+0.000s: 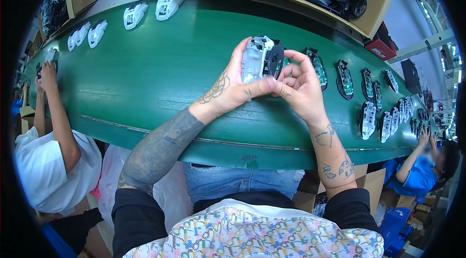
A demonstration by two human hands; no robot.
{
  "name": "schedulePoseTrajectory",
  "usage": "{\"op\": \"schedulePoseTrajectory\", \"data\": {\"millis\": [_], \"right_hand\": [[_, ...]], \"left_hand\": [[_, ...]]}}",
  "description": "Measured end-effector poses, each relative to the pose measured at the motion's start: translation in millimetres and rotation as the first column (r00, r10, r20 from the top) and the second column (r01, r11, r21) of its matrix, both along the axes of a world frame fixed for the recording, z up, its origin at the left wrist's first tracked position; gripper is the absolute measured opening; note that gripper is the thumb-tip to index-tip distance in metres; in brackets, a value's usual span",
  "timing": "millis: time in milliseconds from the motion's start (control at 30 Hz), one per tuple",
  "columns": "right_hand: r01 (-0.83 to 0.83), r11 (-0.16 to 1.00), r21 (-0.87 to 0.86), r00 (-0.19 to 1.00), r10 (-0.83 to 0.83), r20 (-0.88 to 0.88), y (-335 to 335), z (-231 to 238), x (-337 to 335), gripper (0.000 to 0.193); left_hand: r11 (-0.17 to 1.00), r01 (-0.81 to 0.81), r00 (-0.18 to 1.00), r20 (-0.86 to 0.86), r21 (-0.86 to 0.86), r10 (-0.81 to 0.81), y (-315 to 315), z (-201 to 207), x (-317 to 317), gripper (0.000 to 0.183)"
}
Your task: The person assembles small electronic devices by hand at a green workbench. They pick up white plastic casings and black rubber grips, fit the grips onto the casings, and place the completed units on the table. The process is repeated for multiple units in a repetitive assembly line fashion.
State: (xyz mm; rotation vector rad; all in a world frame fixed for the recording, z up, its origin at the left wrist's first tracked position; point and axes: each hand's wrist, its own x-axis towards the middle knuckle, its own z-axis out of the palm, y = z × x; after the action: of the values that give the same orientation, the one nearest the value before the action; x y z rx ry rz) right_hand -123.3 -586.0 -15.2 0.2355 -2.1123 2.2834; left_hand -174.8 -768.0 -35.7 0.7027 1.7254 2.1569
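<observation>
Above the middle of the green work table, both my hands are closed around parts of what looks like a computer mouse. My left hand (228, 88) grips a white plastic mouse shell (252, 65), thumb along its near end. Against the shell's right side stands a thin, dark, rounded mouse base (275, 59), tilted on edge, pinched by my right hand (303, 90). The two thumbs meet at the near end of the parts. Whether shell and base are joined cannot be seen. Just beyond my right fingers lies a dark base with a green circuit board (318, 68).
More bases with circuit boards (345, 79) and white shells (368, 120) line the green table (194, 49) to the right. Other white shells (135, 15) sit far left. A cardboard box (376, 8) of black parts borders the far edge. Co-workers' hands (47, 76) work at the left and right.
</observation>
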Motion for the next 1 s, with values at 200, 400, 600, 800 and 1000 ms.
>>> {"op": "schedulePoseTrajectory", "data": {"millis": [200,400,600,800,1000], "right_hand": [[0.002,0.997,-0.084,0.995,0.006,0.1,1,12,-4,0.067],[-0.06,0.998,0.033,0.997,0.059,0.043,4,7,-1,0.067],[-0.108,0.994,-0.009,0.994,0.108,0.014,5,6,0,0.07],[-0.182,0.983,-0.003,0.983,0.182,0.027,18,9,-6,0.063],[-0.018,0.994,-0.106,1.0,0.018,-0.004,23,14,-5,0.058]], "left_hand": [[0.984,0.105,0.988,-0.097,-0.145,-0.119,-8,7,-1,0.113],[0.904,-0.001,0.922,-0.349,-0.428,-0.164,-11,12,3,0.114],[0.886,-0.008,0.885,-0.415,-0.464,-0.209,-12,14,5,0.112],[0.906,-0.035,0.837,-0.508,-0.422,-0.204,-18,17,0,0.097],[0.914,-0.074,0.937,-0.343,-0.399,-0.074,-10,27,6,0.079]]}}
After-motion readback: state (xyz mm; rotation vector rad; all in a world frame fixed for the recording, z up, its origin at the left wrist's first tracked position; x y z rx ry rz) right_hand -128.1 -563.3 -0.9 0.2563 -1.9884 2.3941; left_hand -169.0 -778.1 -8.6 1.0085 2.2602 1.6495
